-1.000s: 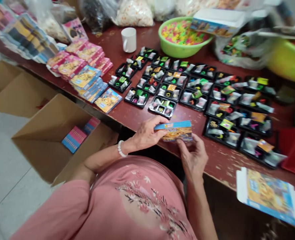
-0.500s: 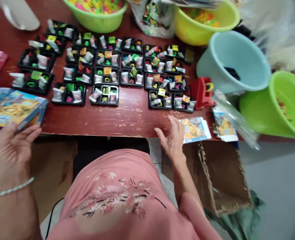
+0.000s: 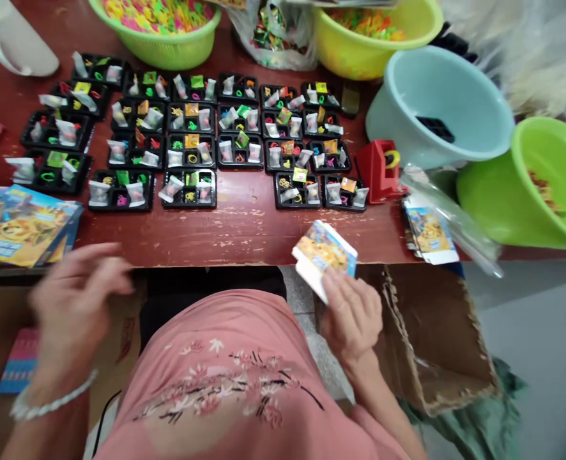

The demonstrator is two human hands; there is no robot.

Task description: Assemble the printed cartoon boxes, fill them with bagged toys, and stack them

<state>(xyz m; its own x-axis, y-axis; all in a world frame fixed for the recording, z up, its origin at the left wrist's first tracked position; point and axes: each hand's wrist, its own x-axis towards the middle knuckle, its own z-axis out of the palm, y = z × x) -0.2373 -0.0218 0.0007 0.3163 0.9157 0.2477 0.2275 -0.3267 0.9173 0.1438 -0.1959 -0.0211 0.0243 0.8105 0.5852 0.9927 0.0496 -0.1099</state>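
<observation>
My right hand (image 3: 352,313) grips a flat, unfolded printed carton (image 3: 324,255) just off the front edge of the red-brown table (image 3: 244,230). My left hand (image 3: 75,300) hovers empty at the lower left, blurred, with its fingers spread. It is just below a stack of blue and yellow printed boxes (image 3: 22,223) at the table's left edge. Several black trays (image 3: 187,144) filled with small bags and coloured rings lie in rows across the table.
Green basins (image 3: 163,38) (image 3: 527,185), a yellow basin (image 3: 374,38) and a pale blue basin (image 3: 436,108) stand at the back and right. A red tape dispenser (image 3: 381,169) and more flat cartons (image 3: 429,233) lie right. Open cardboard boxes (image 3: 427,338) sit below the table.
My right hand has picked a flat carton off the table's edge and drawn it toward me. My left hand has let go of the printed box and moved right and down.
</observation>
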